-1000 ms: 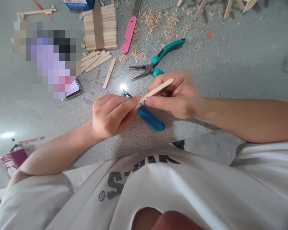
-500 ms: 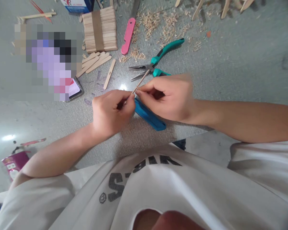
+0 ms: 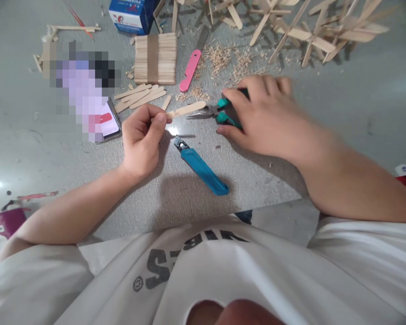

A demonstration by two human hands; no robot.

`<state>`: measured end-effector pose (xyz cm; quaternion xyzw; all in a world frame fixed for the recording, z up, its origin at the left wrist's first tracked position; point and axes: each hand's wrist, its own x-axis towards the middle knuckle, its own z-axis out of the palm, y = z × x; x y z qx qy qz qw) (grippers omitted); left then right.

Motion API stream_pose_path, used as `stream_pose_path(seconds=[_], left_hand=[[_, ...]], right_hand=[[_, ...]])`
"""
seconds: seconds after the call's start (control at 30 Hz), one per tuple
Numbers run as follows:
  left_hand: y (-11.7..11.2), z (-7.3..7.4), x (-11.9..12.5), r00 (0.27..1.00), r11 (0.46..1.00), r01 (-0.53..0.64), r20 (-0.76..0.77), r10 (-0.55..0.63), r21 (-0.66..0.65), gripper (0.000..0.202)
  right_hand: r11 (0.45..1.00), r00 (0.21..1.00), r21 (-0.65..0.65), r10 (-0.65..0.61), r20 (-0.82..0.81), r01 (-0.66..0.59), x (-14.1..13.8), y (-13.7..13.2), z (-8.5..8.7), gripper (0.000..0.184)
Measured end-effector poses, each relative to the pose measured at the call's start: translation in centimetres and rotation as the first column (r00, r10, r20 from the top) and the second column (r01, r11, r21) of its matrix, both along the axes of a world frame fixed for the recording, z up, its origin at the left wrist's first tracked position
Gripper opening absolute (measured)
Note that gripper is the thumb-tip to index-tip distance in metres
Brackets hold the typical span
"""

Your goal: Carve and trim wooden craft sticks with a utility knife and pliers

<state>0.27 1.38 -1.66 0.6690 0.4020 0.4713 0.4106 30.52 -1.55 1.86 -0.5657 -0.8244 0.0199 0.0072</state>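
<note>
My left hand (image 3: 140, 140) pinches a wooden craft stick (image 3: 191, 108) between thumb and fingers. The stick points right and has a notch near my fingertips. Its far end lies over the jaws of the needle-nose pliers (image 3: 211, 110). My right hand (image 3: 270, 113) curls over the green handles of these pliers, thumb on the near side and fingers on the far side. Part of the handles is hidden under the palm. A blue utility knife (image 3: 205, 171) lies on the table between my forearms, blade end toward my left hand.
A banded bundle of craft sticks (image 3: 167, 58), loose sticks (image 3: 140, 95) and a pink folding knife (image 3: 190, 71) lie beyond my hands. Wood shavings (image 3: 219, 58), a blue box (image 3: 131, 18), stick assemblies (image 3: 307, 34) stand farther back. A phone (image 3: 111, 119) is at left.
My right hand has left the stick and moved right onto the pliers, whose handles have swung nearer. My left hand keeps the stick, now turned flatter. The view has shifted, showing more stick assemblies.
</note>
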Motion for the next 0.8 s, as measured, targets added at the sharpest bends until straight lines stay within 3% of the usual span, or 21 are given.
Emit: stream_pose_path(seconds=[0.13, 0.33, 0.5, 0.67, 0.8], left_hand=[[-0.1, 0.0, 0.4, 0.995, 0.996, -0.09, 0.052, 0.09, -0.001, 0.036], [0.1, -0.4, 0.8, 0.976, 0.979, -0.203, 0.077, 0.204, -0.017, 0.028], [-0.3, -0.8, 0.8, 0.986, 0.991, -0.132, 0.096, 0.133, -0.016, 0.037], [-1.2, -0.6, 1.0, 0.989, 0.993, -0.09, 0.109, 0.098, -0.074, 0.042], [-1.7, -0.3, 1.1, 0.988, 0.995, -0.061, 0.134, 0.071, -0.074, 0.044]], right_hand=[[0.998, 1.0, 0.06, -0.021, 0.011, 0.02, -0.6, 0.7, -0.7, 0.046], [0.967, 0.971, 0.242, -0.021, -0.239, 0.08, 1.5, 1.8, -1.7, 0.06], [0.934, 0.953, 0.357, 0.077, -0.291, 0.033, 1.2, 0.8, -1.7, 0.073], [0.892, 0.951, 0.448, 0.183, -0.251, -0.054, -0.3, 0.2, -2.1, 0.061], [0.91, 0.953, 0.412, 0.161, -0.256, -0.043, -0.8, 0.0, -2.0, 0.06]])
